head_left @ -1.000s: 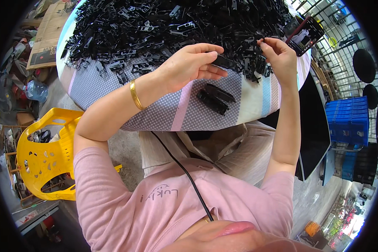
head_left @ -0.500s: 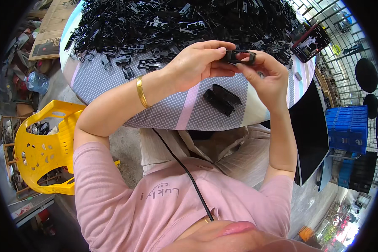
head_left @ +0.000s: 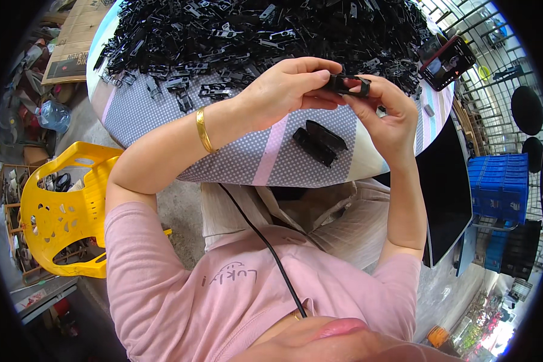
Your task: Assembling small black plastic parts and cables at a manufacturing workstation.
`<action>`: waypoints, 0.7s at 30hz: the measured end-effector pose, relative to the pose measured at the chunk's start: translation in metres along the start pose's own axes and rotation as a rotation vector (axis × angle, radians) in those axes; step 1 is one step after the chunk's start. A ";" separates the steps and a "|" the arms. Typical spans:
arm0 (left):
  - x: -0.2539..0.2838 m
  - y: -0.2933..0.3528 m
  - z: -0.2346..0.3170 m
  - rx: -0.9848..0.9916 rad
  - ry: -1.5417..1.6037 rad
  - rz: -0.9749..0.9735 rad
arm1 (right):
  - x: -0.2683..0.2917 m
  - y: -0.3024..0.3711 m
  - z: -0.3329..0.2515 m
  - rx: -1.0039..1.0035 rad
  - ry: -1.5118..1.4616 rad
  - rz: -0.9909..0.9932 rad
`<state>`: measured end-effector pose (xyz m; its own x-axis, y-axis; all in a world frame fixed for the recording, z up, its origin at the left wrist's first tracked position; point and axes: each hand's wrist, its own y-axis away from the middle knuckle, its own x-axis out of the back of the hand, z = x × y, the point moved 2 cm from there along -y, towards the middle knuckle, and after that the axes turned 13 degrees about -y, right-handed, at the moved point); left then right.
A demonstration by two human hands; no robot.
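Both hands meet over the near half of a round table [head_left: 235, 163] covered in a dotted grey cloth with a pink stripe. My left hand [head_left: 286, 90] and my right hand [head_left: 383, 117] pinch the same small black plastic part [head_left: 344, 83] between their fingertips. A gold bangle [head_left: 203, 130] circles my left wrist. Just below the hands, two finished black pieces [head_left: 320, 142] lie side by side on the cloth. A large heap of loose black plastic parts [head_left: 253, 30] covers the far half of the table.
A phone [head_left: 447, 60] lies at the table's right edge. A yellow plastic chair [head_left: 60, 211] stands to the left, blue crates [head_left: 498, 187] to the right. A dark flat panel [head_left: 446, 193] leans beside my right knee. A black cable [head_left: 265, 241] runs down my chest.
A second ago my right hand was reaching into the heap at the right; it has come back with a part, and both hands now hold it together near the table's middle.
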<state>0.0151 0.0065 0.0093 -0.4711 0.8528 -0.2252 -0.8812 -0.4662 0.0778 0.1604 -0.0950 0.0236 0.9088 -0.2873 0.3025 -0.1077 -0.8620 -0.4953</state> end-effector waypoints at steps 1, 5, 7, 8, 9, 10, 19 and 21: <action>0.000 0.000 -0.001 0.001 -0.001 0.000 | 0.000 -0.001 0.001 0.028 -0.003 0.022; -0.001 0.000 0.001 -0.035 -0.041 -0.012 | -0.003 0.000 -0.001 0.089 -0.014 0.063; 0.000 0.000 0.000 -0.026 -0.037 -0.018 | -0.004 -0.001 0.002 0.112 0.007 0.057; 0.002 -0.001 0.000 -0.042 -0.034 -0.009 | -0.004 -0.001 0.002 0.135 0.025 0.050; 0.003 -0.002 -0.001 -0.058 -0.032 0.000 | -0.005 -0.001 0.001 0.136 0.024 0.049; 0.003 -0.002 -0.002 -0.059 -0.032 0.002 | -0.007 0.000 -0.002 0.153 0.116 0.051; 0.007 0.003 0.005 -0.143 -0.231 0.111 | -0.003 -0.002 0.009 -0.197 -0.347 0.125; 0.004 0.003 0.005 -0.170 -0.256 0.065 | -0.001 0.002 0.016 -0.329 -0.408 0.058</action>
<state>0.0098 0.0096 0.0135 -0.5396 0.8415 0.0284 -0.8401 -0.5358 -0.0849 0.1652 -0.0896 0.0095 0.9735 -0.2092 -0.0925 -0.2240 -0.9538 -0.2004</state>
